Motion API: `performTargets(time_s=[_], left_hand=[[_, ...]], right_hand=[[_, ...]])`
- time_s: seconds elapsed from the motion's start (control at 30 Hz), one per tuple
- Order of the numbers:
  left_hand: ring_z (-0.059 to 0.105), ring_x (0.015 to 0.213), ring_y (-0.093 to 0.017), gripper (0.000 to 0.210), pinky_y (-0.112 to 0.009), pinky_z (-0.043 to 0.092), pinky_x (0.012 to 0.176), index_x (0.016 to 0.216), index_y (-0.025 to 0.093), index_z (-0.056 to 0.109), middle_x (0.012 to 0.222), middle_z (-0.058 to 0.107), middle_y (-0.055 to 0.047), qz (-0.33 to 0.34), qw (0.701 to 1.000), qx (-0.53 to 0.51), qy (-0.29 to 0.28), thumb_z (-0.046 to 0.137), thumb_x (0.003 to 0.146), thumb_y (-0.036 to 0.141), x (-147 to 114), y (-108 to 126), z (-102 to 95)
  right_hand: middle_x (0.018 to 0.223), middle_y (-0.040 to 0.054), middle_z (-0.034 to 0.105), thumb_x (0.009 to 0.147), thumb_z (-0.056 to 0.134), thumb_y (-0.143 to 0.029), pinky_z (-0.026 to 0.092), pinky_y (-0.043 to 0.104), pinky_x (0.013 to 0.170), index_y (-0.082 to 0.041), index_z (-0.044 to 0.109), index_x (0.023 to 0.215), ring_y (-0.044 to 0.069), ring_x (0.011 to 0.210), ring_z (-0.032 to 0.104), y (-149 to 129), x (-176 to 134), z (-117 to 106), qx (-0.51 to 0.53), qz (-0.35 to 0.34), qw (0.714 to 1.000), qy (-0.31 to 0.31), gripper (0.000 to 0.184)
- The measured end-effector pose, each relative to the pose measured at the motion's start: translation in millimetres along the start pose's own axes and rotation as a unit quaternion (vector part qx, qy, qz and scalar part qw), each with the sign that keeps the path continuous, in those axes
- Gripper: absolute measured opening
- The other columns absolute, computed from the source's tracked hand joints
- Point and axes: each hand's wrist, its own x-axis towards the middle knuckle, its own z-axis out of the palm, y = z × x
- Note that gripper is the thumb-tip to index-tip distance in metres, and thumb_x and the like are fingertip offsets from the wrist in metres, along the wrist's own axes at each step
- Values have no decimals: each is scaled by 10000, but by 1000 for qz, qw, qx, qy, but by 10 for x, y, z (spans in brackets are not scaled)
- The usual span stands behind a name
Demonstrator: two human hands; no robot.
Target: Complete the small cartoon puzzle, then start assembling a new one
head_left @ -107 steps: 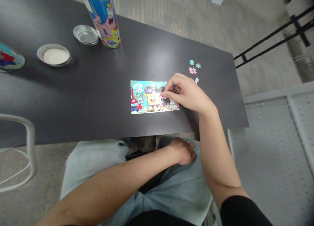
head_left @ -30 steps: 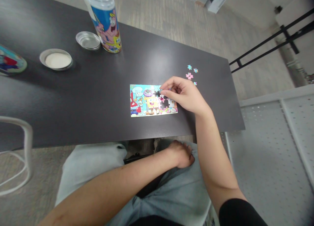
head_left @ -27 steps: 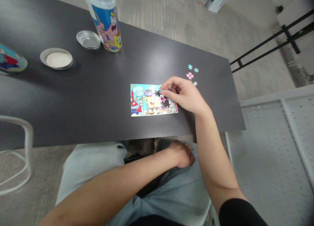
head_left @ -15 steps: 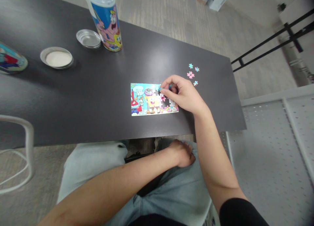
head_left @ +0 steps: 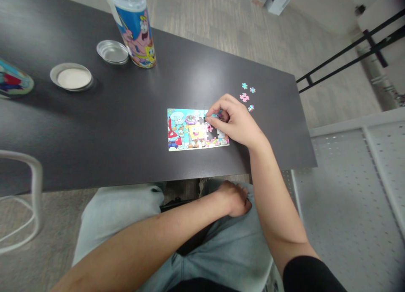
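Note:
A cartoon jigsaw puzzle [head_left: 182, 133] lies on the dark table, with dark gaps in its right half. My right hand [head_left: 232, 118] is over the upper right of the puzzle, thumb and forefinger pinched on a small puzzle piece that their tips mostly hide. Its palm and wrist cover part of the puzzle's right edge. Beyond that hand several loose puzzle pieces [head_left: 244, 97] lie in a small group. My left hand [head_left: 236, 199] rests on my lap below the table edge, its fingers curled in and seemingly holding nothing.
At the back left a tall cartoon-printed canister [head_left: 139, 39] stands by a shallow metal lid [head_left: 112, 52]. Another round lid with a white inside [head_left: 74, 77] and a second printed canister [head_left: 14, 79] are farther left. A white curved tube [head_left: 37, 190] is at the near left.
My right fingertips have shifted down very slightly over the puzzle, and the blue bit at their tips no longer shows clearly. My left hand has stayed on my lap.

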Motion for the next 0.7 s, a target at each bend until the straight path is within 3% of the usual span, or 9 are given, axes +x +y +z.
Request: performTargets(time_s=[0.27, 0.4, 0.47, 0.7], left_hand=[[873, 1541, -452, 689, -526, 697, 1237, 1730, 6, 777, 1666, 839, -327, 0, 1000, 13, -13, 444, 1296, 424, -24, 5, -56], [886, 1506, -458, 680, -529, 697, 1222, 1713, 5, 768, 1664, 840, -318, -1, 1000, 17, -16, 429, 1292, 418, -33, 4, -75], [882, 1512, -468, 675, -537, 696, 1227, 1703, 10, 772, 1675, 839, -313, 0, 1000, 18, -17, 416, 1296, 413, -38, 4, -84], [871, 1543, -495, 675, -586, 711, 1248, 1720, 4, 768, 1670, 836, -336, 1, 999, 28, -23, 430, 1298, 409, -36, 6, -107]], right_hand=[[1188, 57, 768, 1109, 935, -325, 593, 399, 728, -339, 934, 1116, 233, 862, 608, 20, -14, -2, -4, 24, 1000, 0, 15], [1190, 57, 834, 1165, 910, -301, 659, 485, 959, -354, 931, 1046, 284, 973, 776, -20, 3, -39, -78, -5, 997, -13, 132], [1195, 55, 872, 1197, 905, -304, 632, 525, 1082, -372, 958, 1056, 316, 1091, 848, -27, 0, -76, -124, -27, 992, -23, 165], [1281, 66, 885, 1174, 997, -407, 609, 557, 1066, -512, 1061, 1258, 342, 1099, 868, 101, -101, -148, -153, -69, 985, -45, 149]])
